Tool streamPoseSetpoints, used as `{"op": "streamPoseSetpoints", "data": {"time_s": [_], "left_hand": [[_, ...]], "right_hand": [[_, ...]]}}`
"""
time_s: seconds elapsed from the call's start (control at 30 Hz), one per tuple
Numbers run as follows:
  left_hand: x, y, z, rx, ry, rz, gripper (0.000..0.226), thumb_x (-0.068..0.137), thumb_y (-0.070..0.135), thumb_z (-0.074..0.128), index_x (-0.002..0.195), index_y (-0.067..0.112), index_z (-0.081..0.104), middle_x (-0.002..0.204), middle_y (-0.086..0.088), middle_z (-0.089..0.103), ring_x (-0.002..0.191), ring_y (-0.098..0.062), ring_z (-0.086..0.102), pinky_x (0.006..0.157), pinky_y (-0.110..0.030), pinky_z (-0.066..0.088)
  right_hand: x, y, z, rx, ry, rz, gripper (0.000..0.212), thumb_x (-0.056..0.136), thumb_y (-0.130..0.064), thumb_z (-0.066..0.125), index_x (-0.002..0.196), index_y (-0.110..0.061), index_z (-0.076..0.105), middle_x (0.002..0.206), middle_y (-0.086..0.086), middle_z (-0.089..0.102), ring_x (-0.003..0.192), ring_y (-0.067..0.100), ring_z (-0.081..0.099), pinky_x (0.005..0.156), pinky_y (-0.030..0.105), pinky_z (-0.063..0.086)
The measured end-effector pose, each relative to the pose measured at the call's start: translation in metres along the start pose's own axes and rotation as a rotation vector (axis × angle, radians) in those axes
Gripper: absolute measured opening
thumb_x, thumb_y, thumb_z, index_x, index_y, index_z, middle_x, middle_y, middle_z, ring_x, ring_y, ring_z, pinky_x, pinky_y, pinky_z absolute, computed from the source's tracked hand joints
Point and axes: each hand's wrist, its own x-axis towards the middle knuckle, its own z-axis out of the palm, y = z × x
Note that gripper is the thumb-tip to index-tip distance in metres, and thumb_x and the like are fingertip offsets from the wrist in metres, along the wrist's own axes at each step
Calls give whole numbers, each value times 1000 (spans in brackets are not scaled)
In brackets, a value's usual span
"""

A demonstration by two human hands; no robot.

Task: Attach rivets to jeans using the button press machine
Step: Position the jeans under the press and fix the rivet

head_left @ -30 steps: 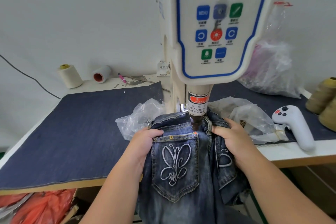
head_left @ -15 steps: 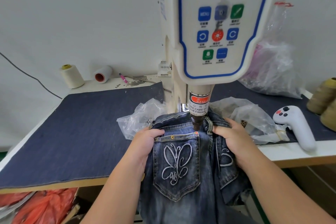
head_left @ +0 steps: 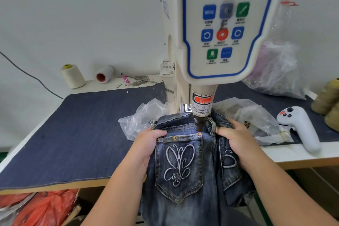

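Dark washed jeans (head_left: 185, 198) with a butterfly-embroidered back pocket (head_left: 178, 167) hang over the table's front edge under the cream button press machine (head_left: 220, 29). The machine's dark punch (head_left: 199, 124) is down at the pocket's top right corner. A brass rivet (head_left: 174, 137) shows on the pocket's top hem. My left hand (head_left: 148, 143) grips the denim at the pocket's left corner. My right hand (head_left: 236, 141) grips the waistband fabric right of the punch, beside a belt loop (head_left: 212, 126).
Blue denim cloth (head_left: 77, 134) covers the table. Clear plastic bags (head_left: 256, 115) lie behind my hands. A white handheld controller (head_left: 300, 126) rests at right, thread cones (head_left: 328, 101) beyond it. A cream cone (head_left: 73, 76), a spool (head_left: 104, 74) and a pink pen (head_left: 125, 78) sit at back left.
Both hands keep their grip on the jeans under the punch. Only the head camera has shifted slightly; nothing else has visibly moved.
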Motion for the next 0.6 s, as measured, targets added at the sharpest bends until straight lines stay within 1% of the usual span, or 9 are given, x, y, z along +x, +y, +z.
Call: {"op": "streamPoseSetpoints", "data": {"time_s": [0.13,0.23,0.33,0.4,0.47,0.6], "left_hand": [[-1,0,0,-12,-2,-3,26,91,9,60,115,1,67,93,-24,74,69,-34,72,60,-37,59],[-1,1,1,-16,-5,-9,26,92,10,60,115,1,67,94,-24,75,69,-35,72,61,-38,59],[-2,1,1,-15,-3,-12,25,92,9,59,115,1,67,93,-23,75,67,-34,72,59,-36,59],[-2,2,1,-12,2,-10,26,92,9,59,115,1,66,95,-24,75,68,-34,72,60,-37,59],[-1,2,2,-10,9,-9,25,92,9,59,115,2,66,95,-24,75,68,-34,72,58,-37,59],[-1,1,2,-4,8,-12,26,92,10,59,115,2,66,94,-24,75,69,-34,72,61,-37,58]], "right_hand": [[-1,-1,1,-11,3,2,18,84,-5,69,90,-21,75,88,9,77,78,29,75,75,38,57],[-3,-2,1,-20,20,-8,16,84,-5,69,86,-20,74,84,7,77,72,24,74,69,32,54],[-3,-3,2,-33,25,-9,15,85,-7,69,91,-20,73,84,5,78,73,23,75,66,31,54],[-4,-5,2,-34,21,-11,15,85,-7,69,93,-19,73,85,4,78,73,21,75,61,27,54],[-5,-6,3,-45,19,-13,15,86,-7,68,94,-18,72,84,2,78,71,19,74,56,24,53],[-7,-7,3,-36,19,-8,15,86,-5,68,94,-16,71,81,3,77,67,18,74,51,21,53]]}}
